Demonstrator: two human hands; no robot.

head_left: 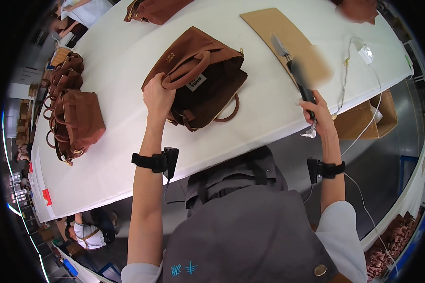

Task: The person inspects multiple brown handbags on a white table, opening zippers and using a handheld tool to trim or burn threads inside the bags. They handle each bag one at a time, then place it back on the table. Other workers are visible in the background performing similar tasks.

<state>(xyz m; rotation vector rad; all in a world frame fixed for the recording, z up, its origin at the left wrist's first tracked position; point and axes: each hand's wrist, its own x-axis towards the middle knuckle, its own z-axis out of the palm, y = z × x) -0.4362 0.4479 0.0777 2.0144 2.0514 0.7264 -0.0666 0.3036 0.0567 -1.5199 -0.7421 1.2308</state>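
Note:
A brown handbag (pixel 174 49) lies tilted on the white table in front of me, its mouth open toward me. Inside are a dark lining and a white label (pixel 196 82); two rounded handles stand out from it. My left hand (pixel 158 97) is closed on the bag's rim beside the base of one handle. To the right, my right hand (pixel 320 113) grips the black handle of a small iron-like tool (pixel 303 82) with a flat metal head. That head is over a tan cardboard sheet (pixel 264 26), apart from the bag. A blurred patch covers part of the sheet.
Several brown handbags (pixel 82 115) stand in a row at the table's left. Others lie at the far edge, one brown bag (pixel 158 10) among them. A white power adapter (pixel 365 53) with cords lies at right. Below the table edge is an open cardboard box (pixel 387 115).

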